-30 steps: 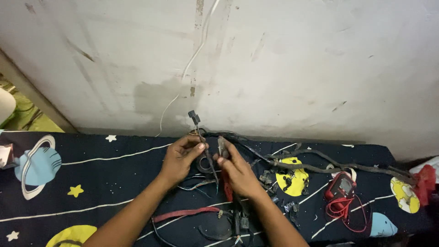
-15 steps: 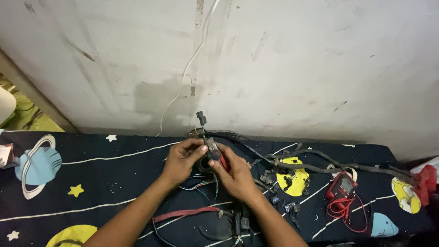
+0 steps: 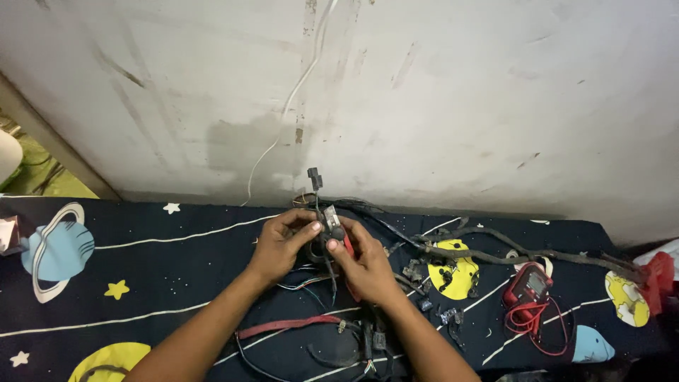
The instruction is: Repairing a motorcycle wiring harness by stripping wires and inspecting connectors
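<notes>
- The work in hand looks like cutting or stripping a lead of a wiring harness [image 3: 495,255], judged from a red-handled hand tool [image 3: 338,237] set against the wires between both hands.
- The left hand [image 3: 279,244] is at about 10 o'clock from the middle of the cloth, fingers curled narrow, thumb and forefinger pinching the wires just beside the tool's head.
- The right hand [image 3: 368,265] is touching the left at its 3 o'clock, fingers wrapped round the tool's handles; whether the handles are squeezed fully together cannot be told.
- A small black connector [image 3: 315,178] stands up on its lead at 12 o'clock from the hands, against the pale wall [image 3: 438,106].
- The harness runs from the hands toward 3 o'clock as a dark taped trunk, ending near a red object [image 3: 661,279] at the cloth's edge.
- Loose black connectors [image 3: 444,269] lie at 3 o'clock of the right hand, on a yellow planet print.
- A red multimeter [image 3: 529,284] with red leads lies at 4 o'clock, well apart from the hands.
- A red strap-like cable [image 3: 286,327] lies at 6 o'clock, under the forearms.
- All rests on a dark space-print cloth [image 3: 141,247].
- As a judgement, the next move calls for a steady pinch on the wire by the left hand while the right closes the tool on that one lead, clear of its neighbours.
</notes>
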